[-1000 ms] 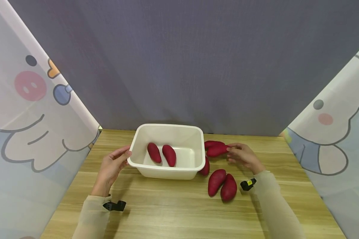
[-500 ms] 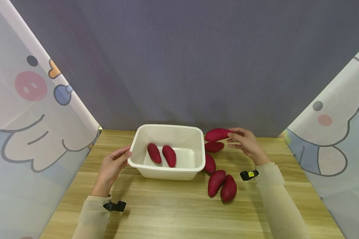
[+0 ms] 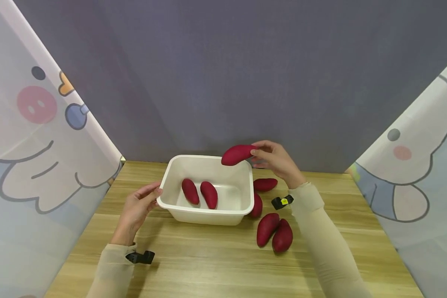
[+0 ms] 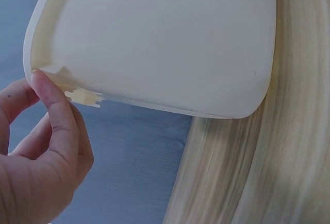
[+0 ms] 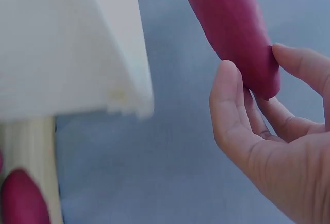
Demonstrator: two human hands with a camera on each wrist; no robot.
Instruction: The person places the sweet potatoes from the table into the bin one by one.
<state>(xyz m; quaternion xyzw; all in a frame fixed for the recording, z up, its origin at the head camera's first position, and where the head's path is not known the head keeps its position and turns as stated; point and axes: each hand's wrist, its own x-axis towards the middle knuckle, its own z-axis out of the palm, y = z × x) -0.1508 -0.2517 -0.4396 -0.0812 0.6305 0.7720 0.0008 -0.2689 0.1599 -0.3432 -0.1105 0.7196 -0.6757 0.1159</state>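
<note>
Your right hand (image 3: 275,161) pinches the red tuber (image 3: 237,155) by one end only, thumb against fingers. It's up off the counter (image 3: 193,256), at the far right corner of the white tub (image 3: 206,217); the head view overlaps it with the rim, the right wrist view shows a gap. Main risk, my read: end grip on a smooth skin, so the heavy free end could swing down or slip out. Second: come in low and that free end clips the rim, nudging the tub; your left hand (image 3: 135,207) pinches its left rim, which should limit that. A drop from height could also knock the two tubers (image 3: 191,191) lying inside. Orientation: long axis runs roughly sideways, blunt free end to your left and slightly lower in the head view, narrower end in your fingers. True tilt: can't tell.
</note>
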